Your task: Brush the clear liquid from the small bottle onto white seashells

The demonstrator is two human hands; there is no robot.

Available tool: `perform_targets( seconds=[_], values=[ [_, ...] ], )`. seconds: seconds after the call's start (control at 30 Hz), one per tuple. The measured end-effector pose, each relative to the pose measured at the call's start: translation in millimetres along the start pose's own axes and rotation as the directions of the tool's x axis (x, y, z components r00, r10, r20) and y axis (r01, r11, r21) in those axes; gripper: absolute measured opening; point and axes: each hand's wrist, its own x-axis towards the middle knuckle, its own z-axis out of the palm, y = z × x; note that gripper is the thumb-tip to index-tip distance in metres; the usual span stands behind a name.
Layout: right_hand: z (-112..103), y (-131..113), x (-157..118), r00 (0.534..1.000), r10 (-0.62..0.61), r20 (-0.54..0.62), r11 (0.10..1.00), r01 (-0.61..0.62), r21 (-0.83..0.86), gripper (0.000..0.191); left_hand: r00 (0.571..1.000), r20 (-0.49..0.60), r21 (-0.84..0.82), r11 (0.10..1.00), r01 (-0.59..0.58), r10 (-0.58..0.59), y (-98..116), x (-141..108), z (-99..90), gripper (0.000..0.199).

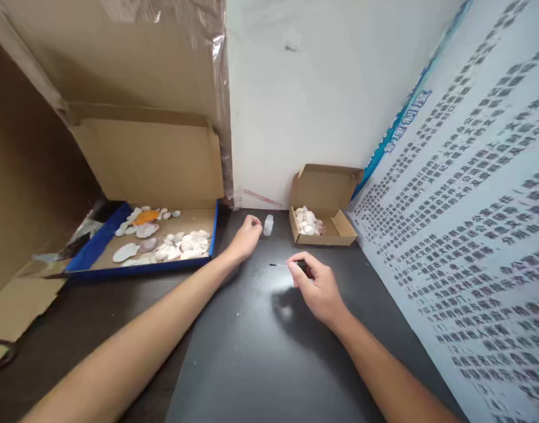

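A thin brush [276,265] with a dark tip is pinched between the thumb and fingers of my right hand [316,285], its tip pointing left above the dark table. Part of a black handle or cap shows behind the fingers. My left hand [247,235] rests just left of a small whitish bottle [268,225] standing upright with no cap visible on it. The left fingers are curled together near the bottle's side; whether anything is between them is hidden.
A blue-edged cardboard box [82,255] at the left holds many pale shells [181,247] and an orange one [146,217]. At the back right, a small open cardboard box [326,239] contains more shells [308,222]. A white wall stands behind, a printed poster [463,223] at right.
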Motion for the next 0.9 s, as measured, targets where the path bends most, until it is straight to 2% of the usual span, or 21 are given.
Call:
perform_targets(
  seconds=[0.17,0.3,0.4,0.47,0.57,0.63,0.67,0.77,0.9],
  values=[
    [0,2,3,0.999,-0.009,-0.045,1.000,0.008,-0.014,0.022,0.997,-0.024,0.047,0.997,-0.066,0.067,0,8,5.6,0.037],
    [1,4,3,0.999,-0.033,-0.036,0.998,0.032,-0.048,0.017,0.990,-0.021,0.144,0.980,-0.137,0.142,3,10,13.9,0.031],
    [0,4,3,0.997,-0.044,-0.060,0.997,0.040,-0.063,0.014,0.978,-0.011,0.228,0.953,-0.199,0.207,5,5,15.5,0.024],
    [-3,1,3,0.990,-0.067,-0.126,0.994,0.054,-0.097,0.013,0.964,0.018,0.266,0.928,-0.262,0.267,5,-5,12.7,0.024],
    [-11,-5,3,0.961,-0.129,-0.244,0.982,0.090,-0.165,0.013,0.931,0.101,0.291,0.884,-0.365,0.351,2,-30,5.3,0.023],
    [-16,-8,3,0.951,-0.158,-0.266,0.975,0.107,-0.196,0.013,0.888,0.169,0.333,0.823,-0.460,0.429,0,-47,0.8,0.024],
    [-17,-9,2,0.950,-0.170,-0.261,0.971,0.116,-0.208,0.013,0.864,0.202,0.360,0.786,-0.503,0.461,0,-55,-0.8,0.025],
    [-19,-9,1,0.955,-0.184,-0.232,0.961,0.125,-0.246,0.015,0.829,0.248,0.431,0.709,-0.558,0.502,0,-71,-3.1,0.024],
    [-18,-9,1,0.956,-0.209,-0.206,0.946,0.144,-0.290,0.016,0.776,0.255,0.529,0.589,-0.611,0.577,6,-75,-3.5,0.024]
  ],
)
